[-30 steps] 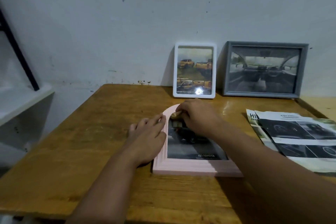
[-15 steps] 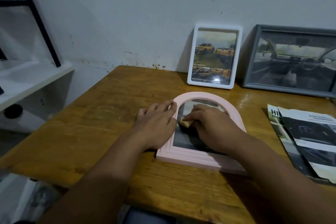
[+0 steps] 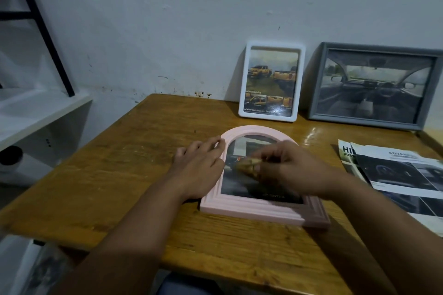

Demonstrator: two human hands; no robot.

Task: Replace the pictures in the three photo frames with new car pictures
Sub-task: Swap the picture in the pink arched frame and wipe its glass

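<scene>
Pink arched frame (image 3: 261, 211) lies flat on the wooden table (image 3: 119, 175), its long axis from 6 to 12 o'clock. Left hand (image 3: 199, 167) rests flat with straight fingers on its 9 o'clock edge. Right hand (image 3: 285, 170) pinches a small tan object (image 3: 247, 165) on the car picture (image 3: 242, 184). At 12 and 2 o'clock lean the white frame (image 3: 273, 81) and the grey frame (image 3: 374, 85).

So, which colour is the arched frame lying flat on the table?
Pale pink. The arched frame shows clearly in the head view, lying flat on the wooden table.
</scene>
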